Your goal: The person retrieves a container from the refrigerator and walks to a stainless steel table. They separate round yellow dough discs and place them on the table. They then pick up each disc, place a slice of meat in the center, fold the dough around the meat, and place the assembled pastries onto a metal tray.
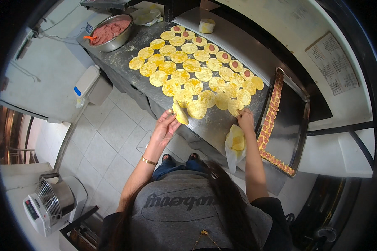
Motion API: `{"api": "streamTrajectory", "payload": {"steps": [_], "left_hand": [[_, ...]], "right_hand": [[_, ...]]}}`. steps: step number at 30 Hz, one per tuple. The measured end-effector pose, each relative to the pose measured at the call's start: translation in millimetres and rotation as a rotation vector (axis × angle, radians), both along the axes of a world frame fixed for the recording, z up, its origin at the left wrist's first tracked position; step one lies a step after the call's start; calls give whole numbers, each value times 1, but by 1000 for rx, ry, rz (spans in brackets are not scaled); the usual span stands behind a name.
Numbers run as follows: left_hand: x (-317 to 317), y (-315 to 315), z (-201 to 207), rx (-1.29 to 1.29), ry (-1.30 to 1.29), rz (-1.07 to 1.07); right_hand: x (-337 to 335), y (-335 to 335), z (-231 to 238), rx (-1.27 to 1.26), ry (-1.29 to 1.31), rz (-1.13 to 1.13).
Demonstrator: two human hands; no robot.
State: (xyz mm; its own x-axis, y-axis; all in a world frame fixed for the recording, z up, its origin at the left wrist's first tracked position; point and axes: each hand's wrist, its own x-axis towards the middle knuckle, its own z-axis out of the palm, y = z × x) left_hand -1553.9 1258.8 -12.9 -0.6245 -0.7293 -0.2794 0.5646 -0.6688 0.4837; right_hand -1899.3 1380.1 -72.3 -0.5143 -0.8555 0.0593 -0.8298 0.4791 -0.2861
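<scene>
Thin round yellow dough wrappers (190, 65) lie in rows across the dark worktop, some touching or overlapping. The far-edge row carries small lumps of pink filling (225, 55). At the near edge of the rows, my left hand (165, 126) pinches a dough wrapper (179, 113) that is tilted up and bent. My right hand (245, 120) has its fingertips closed at the edge of another dough wrapper (235, 107), which lies flat on the worktop. Beneath that hand, a clear plastic bag (233, 151) with more yellow wrappers sits at the worktop's front edge.
A metal bowl (120, 43) of pink filling with an orange utensil (89, 37) stands far left. Right of the worktop, a metal tray (304, 121) holds small filled pieces (268, 121) along two sides. A wrapper stack (206, 26) is at the back. A mixer (56, 201) stands lower left.
</scene>
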Motion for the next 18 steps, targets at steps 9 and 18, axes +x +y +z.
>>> {"api": "streamTrajectory", "payload": {"steps": [9,18], "left_hand": [[-10,0,1,16,-25,-29],[-26,1,3,-37,-84,-90]], "right_hand": [[56,-29,53,-397,-396,95],[175,-54,95,-541,-940,249]]}}
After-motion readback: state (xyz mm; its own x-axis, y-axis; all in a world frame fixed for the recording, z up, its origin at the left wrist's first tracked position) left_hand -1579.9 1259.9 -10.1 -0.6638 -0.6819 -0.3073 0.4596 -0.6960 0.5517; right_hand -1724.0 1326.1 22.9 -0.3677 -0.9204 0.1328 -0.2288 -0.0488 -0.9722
